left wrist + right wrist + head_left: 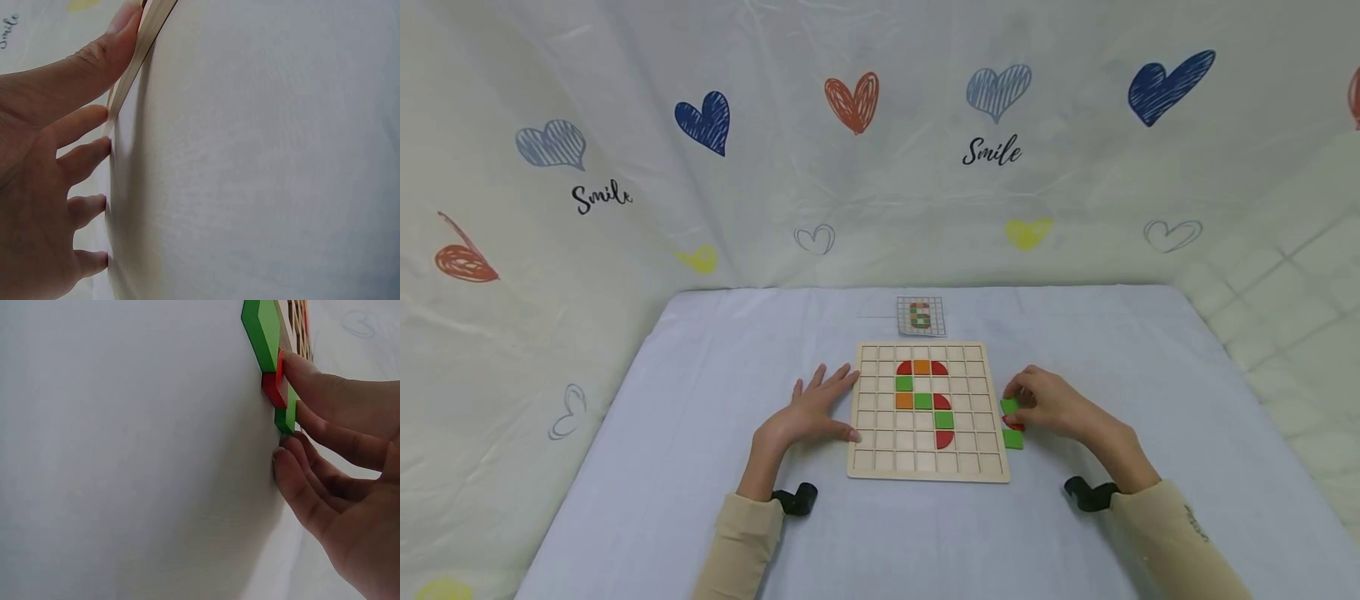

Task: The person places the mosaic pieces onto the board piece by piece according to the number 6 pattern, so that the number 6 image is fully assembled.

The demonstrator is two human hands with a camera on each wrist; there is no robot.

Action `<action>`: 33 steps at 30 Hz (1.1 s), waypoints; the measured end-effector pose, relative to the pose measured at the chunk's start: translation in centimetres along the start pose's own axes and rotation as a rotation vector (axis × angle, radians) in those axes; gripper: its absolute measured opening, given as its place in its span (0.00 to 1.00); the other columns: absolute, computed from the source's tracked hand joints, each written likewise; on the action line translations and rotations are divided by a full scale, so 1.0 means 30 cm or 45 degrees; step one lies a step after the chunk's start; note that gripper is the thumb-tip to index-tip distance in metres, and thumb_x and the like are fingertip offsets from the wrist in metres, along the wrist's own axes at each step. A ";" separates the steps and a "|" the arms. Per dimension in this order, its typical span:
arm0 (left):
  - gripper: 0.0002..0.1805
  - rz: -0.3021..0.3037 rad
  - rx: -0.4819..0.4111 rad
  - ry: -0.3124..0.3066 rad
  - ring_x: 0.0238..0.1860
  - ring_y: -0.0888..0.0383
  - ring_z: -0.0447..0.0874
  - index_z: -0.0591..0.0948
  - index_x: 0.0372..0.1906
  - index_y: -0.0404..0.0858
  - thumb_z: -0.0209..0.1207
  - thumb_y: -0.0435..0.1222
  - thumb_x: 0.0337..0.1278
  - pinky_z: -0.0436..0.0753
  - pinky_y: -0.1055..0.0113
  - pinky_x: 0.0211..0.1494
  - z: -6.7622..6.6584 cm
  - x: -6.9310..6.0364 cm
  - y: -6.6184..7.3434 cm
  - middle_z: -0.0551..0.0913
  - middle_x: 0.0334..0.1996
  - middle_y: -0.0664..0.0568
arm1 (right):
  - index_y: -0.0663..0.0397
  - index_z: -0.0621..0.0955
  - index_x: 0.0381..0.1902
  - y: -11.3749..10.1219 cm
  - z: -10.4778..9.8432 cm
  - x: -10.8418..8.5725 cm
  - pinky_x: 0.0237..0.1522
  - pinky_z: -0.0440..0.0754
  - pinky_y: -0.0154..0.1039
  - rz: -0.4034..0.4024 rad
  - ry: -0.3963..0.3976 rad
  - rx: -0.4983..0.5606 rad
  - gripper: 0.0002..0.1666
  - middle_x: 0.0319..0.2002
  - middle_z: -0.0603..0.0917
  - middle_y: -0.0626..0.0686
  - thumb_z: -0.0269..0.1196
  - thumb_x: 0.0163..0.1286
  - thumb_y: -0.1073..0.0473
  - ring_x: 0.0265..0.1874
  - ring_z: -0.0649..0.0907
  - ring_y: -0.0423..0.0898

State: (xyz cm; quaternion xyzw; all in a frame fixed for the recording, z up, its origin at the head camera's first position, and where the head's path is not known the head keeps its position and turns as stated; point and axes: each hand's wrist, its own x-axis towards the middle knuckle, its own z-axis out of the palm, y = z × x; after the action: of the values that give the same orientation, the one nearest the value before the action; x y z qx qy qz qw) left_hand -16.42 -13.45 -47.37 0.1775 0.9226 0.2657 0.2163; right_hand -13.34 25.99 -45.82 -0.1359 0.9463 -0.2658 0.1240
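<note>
A square wooden grid board [880, 467] lies on the table, with red, orange and green tiles set in some of its squares. My left hand [812, 412] has its fingers spread along the board's left side. Its thumb touches the board's edge [147, 40]. Beyond the right side lie loose tiles in a row: a far green tile [1009, 406], a red curved tile [1018, 427] and a near green tile [1013, 439]. My right hand [1051, 403] bends over them. Its thumb touches the red tile [272, 390], fingertips by the far green tile [285, 419]; a pinch is unclear.
A small card [921, 316] printed with a coloured grid pattern lies behind the board. White cloth covers the table [700, 467]. A white sheet [917, 183] with hearts and lettering hangs at the back. A black band with a camera [797, 498] sits on each wrist.
</note>
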 end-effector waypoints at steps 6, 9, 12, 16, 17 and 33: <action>0.58 -0.002 -0.001 0.000 0.85 0.42 0.30 0.58 0.83 0.50 0.77 0.51 0.48 0.30 0.33 0.80 0.000 0.001 0.003 0.50 0.84 0.53 | 0.61 0.81 0.41 0.008 0.002 -0.001 0.40 0.80 0.41 0.033 -0.004 0.060 0.15 0.37 0.81 0.52 0.75 0.60 0.65 0.37 0.79 0.47; 0.58 -0.003 0.002 0.000 0.85 0.42 0.30 0.58 0.83 0.50 0.77 0.51 0.48 0.31 0.33 0.80 0.000 0.002 0.001 0.50 0.84 0.54 | 0.60 0.80 0.43 0.011 0.004 -0.002 0.40 0.80 0.40 0.059 -0.022 0.102 0.17 0.37 0.82 0.52 0.75 0.61 0.64 0.37 0.79 0.47; 0.58 -0.005 0.005 -0.002 0.85 0.42 0.30 0.58 0.83 0.50 0.77 0.51 0.48 0.31 0.34 0.80 0.001 0.003 0.000 0.50 0.84 0.54 | 0.60 0.80 0.46 0.014 0.006 -0.004 0.43 0.81 0.41 0.063 -0.023 0.127 0.17 0.38 0.82 0.51 0.74 0.62 0.64 0.39 0.78 0.47; 0.58 -0.007 -0.001 -0.006 0.85 0.43 0.30 0.58 0.83 0.50 0.78 0.50 0.48 0.30 0.34 0.81 0.002 0.002 0.001 0.50 0.84 0.54 | 0.58 0.83 0.48 0.018 0.008 -0.011 0.43 0.82 0.41 0.006 0.001 0.121 0.14 0.39 0.83 0.50 0.71 0.64 0.66 0.40 0.79 0.47; 0.58 -0.008 -0.004 -0.006 0.85 0.43 0.30 0.58 0.82 0.50 0.78 0.50 0.48 0.30 0.34 0.81 0.002 0.002 0.001 0.50 0.84 0.54 | 0.57 0.84 0.47 0.020 0.008 -0.012 0.44 0.82 0.40 -0.007 0.009 0.114 0.13 0.39 0.83 0.49 0.70 0.64 0.67 0.40 0.79 0.47; 0.58 -0.004 -0.001 -0.006 0.84 0.42 0.30 0.58 0.83 0.49 0.77 0.49 0.48 0.31 0.34 0.80 -0.003 -0.004 0.005 0.50 0.84 0.53 | 0.52 0.87 0.41 0.005 -0.010 -0.025 0.42 0.84 0.35 -0.079 0.076 0.112 0.07 0.39 0.87 0.47 0.68 0.67 0.68 0.37 0.82 0.43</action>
State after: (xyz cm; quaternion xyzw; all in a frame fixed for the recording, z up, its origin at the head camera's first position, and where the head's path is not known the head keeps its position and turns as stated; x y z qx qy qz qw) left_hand -16.34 -13.41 -47.17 0.1766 0.9222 0.2653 0.2190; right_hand -12.75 26.49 -45.54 -0.1516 0.9323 -0.3149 0.0935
